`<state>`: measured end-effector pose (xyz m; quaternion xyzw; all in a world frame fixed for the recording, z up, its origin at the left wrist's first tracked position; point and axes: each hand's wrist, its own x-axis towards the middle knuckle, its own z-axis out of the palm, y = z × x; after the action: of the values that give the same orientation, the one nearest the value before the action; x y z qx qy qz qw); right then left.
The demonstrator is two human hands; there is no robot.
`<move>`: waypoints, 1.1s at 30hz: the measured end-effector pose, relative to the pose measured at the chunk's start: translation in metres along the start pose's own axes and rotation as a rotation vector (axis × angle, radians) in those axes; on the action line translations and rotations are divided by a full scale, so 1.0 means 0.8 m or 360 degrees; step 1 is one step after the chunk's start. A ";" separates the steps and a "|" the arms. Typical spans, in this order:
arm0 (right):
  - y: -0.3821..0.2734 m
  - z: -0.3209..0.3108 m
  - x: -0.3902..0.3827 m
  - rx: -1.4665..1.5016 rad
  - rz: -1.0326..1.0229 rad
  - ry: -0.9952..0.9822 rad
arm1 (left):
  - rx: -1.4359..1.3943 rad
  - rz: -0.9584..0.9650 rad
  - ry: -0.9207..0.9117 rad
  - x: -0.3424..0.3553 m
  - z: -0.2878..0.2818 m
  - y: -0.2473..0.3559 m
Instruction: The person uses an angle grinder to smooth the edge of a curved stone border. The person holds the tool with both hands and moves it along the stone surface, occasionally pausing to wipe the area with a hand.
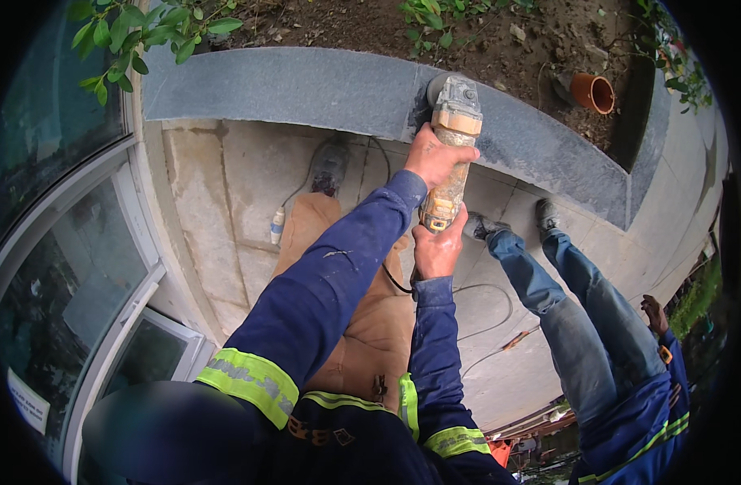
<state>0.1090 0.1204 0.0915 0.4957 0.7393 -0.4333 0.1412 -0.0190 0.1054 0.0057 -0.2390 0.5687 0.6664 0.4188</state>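
Note:
A dusty, tan-banded angle grinder (455, 113) is held with its disc side at the grey stone edging (289, 85) of a planter. My left hand (435, 159) is wrapped round the middle of its body. My right hand (437, 252) grips the rear end, below the left one, and a black cord runs down beside it. Whether the disc touches the stone is hidden by the tool's head.
A person (597, 347) in jeans and dark workwear is at my right. A glass door (71, 291) lines the left. The planter holds soil, plants and an orange pot (593, 93). Cords and a small bottle (276, 226) lie on the tiled paving (200, 202).

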 end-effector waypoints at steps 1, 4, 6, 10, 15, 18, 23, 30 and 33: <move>-0.001 0.000 -0.004 -0.0012 0.0035 0.0008 | -0.0064 -0.0056 -0.0054 -0.003 0.000 0.000; 0.003 0.000 -0.011 -0.0047 0.0002 -0.0001 | -0.0035 -0.0006 -0.0031 -0.007 -0.004 -0.010; 0.007 -0.002 -0.012 -0.0050 -0.0016 -0.0028 | -0.0047 -0.0010 -0.0017 -0.010 -0.008 -0.012; 0.011 -0.003 -0.002 -0.0026 -0.0013 -0.0060 | -0.0142 -0.0029 -0.0126 -0.011 -0.009 0.002; -0.011 -0.003 -0.004 0.0000 0.0086 -0.0028 | -0.0057 -0.0030 -0.0025 -0.002 -0.001 -0.004; 0.001 -0.005 -0.010 -0.0001 0.0117 -0.0043 | -0.0055 -0.0052 -0.0030 -0.008 -0.001 -0.007; 0.002 -0.005 -0.007 -0.0081 -0.0049 -0.0069 | -0.0096 -0.0026 -0.0026 -0.006 -0.009 -0.009; -0.014 -0.005 -0.011 0.0007 0.0211 -0.0038 | -0.0011 -0.0066 -0.0019 -0.004 -0.001 -0.007; -0.003 -0.004 -0.014 -0.0032 0.0100 -0.0055 | -0.0016 -0.0037 -0.0016 -0.005 -0.007 -0.014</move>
<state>0.1131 0.1156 0.1017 0.5099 0.7251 -0.4296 0.1724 -0.0084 0.0986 0.0011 -0.2444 0.5604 0.6655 0.4282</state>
